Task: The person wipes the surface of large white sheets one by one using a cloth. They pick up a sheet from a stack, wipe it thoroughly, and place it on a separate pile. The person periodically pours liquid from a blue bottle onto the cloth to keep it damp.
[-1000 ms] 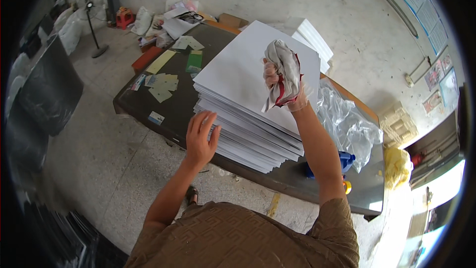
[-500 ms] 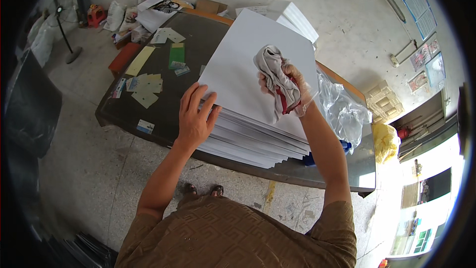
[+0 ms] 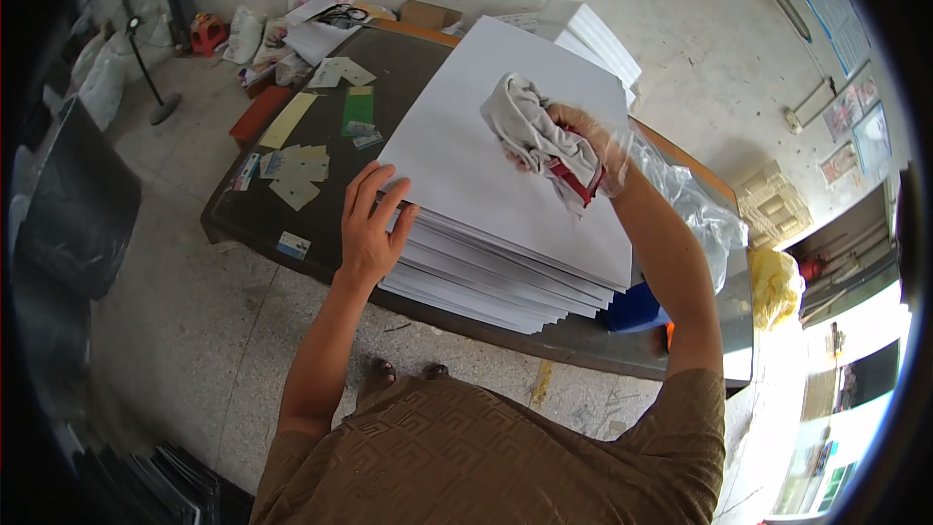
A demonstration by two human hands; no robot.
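A tall stack of large white sheets [image 3: 442, 136] lies on the dark table, its near edges fanned unevenly. My right hand [image 3: 588, 136], in a clear plastic glove, is closed round a crumpled grey cloth [image 3: 530, 122] with dark red edging, pressed against the top sheet. Bare, my left hand [image 3: 374, 224] rests at the stack's near left corner, fingers spread over the edge. A blue object [image 3: 637, 309] stands by the stack's near right corner, partly hidden by my right forearm.
Cards and paper slips [image 3: 296, 170] lie on the table's [image 3: 253, 204] left part. Clear plastic film [image 3: 714, 228] is bunched at right. White blocks [image 3: 588, 39] stand behind the stack. A standing fan [image 3: 146, 58] and red stool [image 3: 207, 34] are on the far-left floor, a yellow bag [image 3: 777, 290] at right.
The cloth in my right hand has shifted slightly left and away from me across the top sheet. My left hand stays at the corner. The whole view has shifted a little.
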